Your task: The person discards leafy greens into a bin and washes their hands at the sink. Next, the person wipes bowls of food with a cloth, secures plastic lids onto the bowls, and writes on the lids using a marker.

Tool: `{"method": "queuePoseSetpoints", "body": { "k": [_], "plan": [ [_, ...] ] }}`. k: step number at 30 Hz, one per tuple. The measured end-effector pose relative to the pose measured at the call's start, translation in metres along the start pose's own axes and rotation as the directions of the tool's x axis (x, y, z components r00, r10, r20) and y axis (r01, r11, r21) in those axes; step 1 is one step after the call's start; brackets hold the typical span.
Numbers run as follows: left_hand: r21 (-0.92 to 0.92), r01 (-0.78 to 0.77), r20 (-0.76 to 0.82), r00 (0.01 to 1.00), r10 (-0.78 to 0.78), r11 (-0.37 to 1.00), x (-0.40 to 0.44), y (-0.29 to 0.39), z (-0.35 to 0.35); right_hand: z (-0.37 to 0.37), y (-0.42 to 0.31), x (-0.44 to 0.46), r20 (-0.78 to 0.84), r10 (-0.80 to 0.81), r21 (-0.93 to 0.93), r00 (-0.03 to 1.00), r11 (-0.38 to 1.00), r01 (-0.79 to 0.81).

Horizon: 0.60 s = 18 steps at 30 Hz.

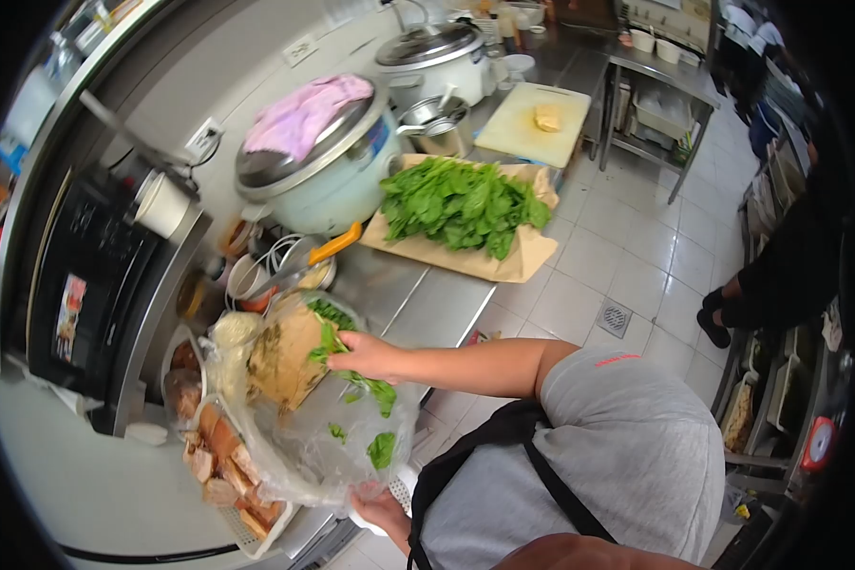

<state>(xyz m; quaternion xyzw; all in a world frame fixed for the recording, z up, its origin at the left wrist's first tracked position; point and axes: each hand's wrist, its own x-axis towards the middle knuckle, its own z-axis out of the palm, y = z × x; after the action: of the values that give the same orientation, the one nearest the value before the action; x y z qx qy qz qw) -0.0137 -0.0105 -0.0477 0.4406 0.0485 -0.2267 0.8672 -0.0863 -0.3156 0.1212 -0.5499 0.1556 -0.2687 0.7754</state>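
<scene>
Right hand [361, 356] is pinching a few leaves [325, 344], fingers mostly closed, over the clear bag [299, 465]. Left hand [380, 508] is curling at the bag's near edge, seemingly holding plastic; how tightly, I'm not able to tell. Loose leaves are lying on the bag, brown paper [290, 356] sitting near them.

Crowding: cups [247, 277] and an orange-handled tool [337, 243] are filling the gap between bag and cooker [328, 201], handle sticking out over the counter [385, 299]. Pink cloth [306, 116] is covering part of the cooker's lid. Basket [277, 528] of brown chunks [226, 451] is butting against the bag, plastic overlapping its edge.

Greens [461, 204] are heaping on a paper sheet [513, 258] beside the cooker; beyond, a board [513, 123] is bearing a yellowish block [547, 118], steel pot [439, 133] standing alongside. Second cooker [437, 74] is standing by the wall. Black oven [85, 256] is taking up the wall side. Co-worker [779, 247] in dark clothes is standing across the floor [632, 256].
</scene>
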Motion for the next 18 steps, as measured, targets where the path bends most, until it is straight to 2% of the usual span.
{"method": "queuePoseSetpoints", "body": {
  "k": [1,4,6,7,8,9,10,11,12,13,15,18],
  "plan": [
    [-0.055,-0.011,0.031,0.999,0.013,0.998,-0.005,-0.002,0.008,-0.011,-0.019,-0.005,-0.019,0.003,0.132,1.0,0.991,-0.001],
    [-0.096,-0.066,-0.257,0.966,0.039,0.993,-0.06,-0.006,0.061,-0.07,-0.078,-0.024,-0.111,0.025,0.294,0.994,0.956,0.009],
    [-0.092,-0.085,-0.527,0.85,0.024,0.992,-0.073,-0.026,0.092,-0.113,-0.109,-0.043,-0.203,-0.095,0.251,0.975,0.957,0.146],
    [-0.089,-0.111,-0.668,0.744,0.024,0.99,-0.082,-0.033,0.094,-0.132,-0.12,-0.052,-0.27,-0.09,0.15,0.959,0.98,0.134],
    [-0.247,0.061,-0.537,0.822,-0.189,0.967,-0.062,-0.052,0.039,-0.153,-0.107,-0.044,-0.275,-0.197,0.124,0.941,0.963,0.238],
    [-0.47,0.284,-0.295,0.842,-0.452,0.836,-0.044,-0.077,-0.004,-0.161,-0.13,-0.059,-0.257,-0.235,0.13,0.937,0.953,0.275],
    [-0.608,0.484,0.011,0.798,-0.602,0.629,-0.044,-0.101,-0.05,-0.175,-0.122,-0.052,-0.255,-0.091,0.234,0.963,0.96,0.153],
    [-0.41,0.492,-0.221,0.763,-0.607,0.768,-0.061,-0.117,0.0,-0.181,-0.128,-0.056,-0.294,0.014,0.249,0.956,0.966,0.063],
    [-0.182,0.563,-0.441,0.686,-0.578,0.806,-0.086,-0.128,0.073,-0.187,-0.131,-0.064,-0.208,0.18,0.484,0.961,0.873,-0.058],
    [-0.041,0.671,-0.246,0.712,-0.658,0.741,-0.085,-0.152,0.083,-0.203,-0.11,-0.058,-0.158,0.142,0.554,0.977,0.832,-0.031],
    [0.249,0.714,-0.002,0.676,-0.737,0.654,-0.118,-0.164,0.175,-0.218,-0.095,-0.065,-0.132,0.239,0.624,0.962,0.774,-0.107],
    [0.233,0.556,0.376,0.705,-0.601,0.798,-0.125,-0.176,0.258,-0.235,-0.071,-0.084,-0.071,0.351,0.643,0.934,0.732,-0.226]
  ]
}}
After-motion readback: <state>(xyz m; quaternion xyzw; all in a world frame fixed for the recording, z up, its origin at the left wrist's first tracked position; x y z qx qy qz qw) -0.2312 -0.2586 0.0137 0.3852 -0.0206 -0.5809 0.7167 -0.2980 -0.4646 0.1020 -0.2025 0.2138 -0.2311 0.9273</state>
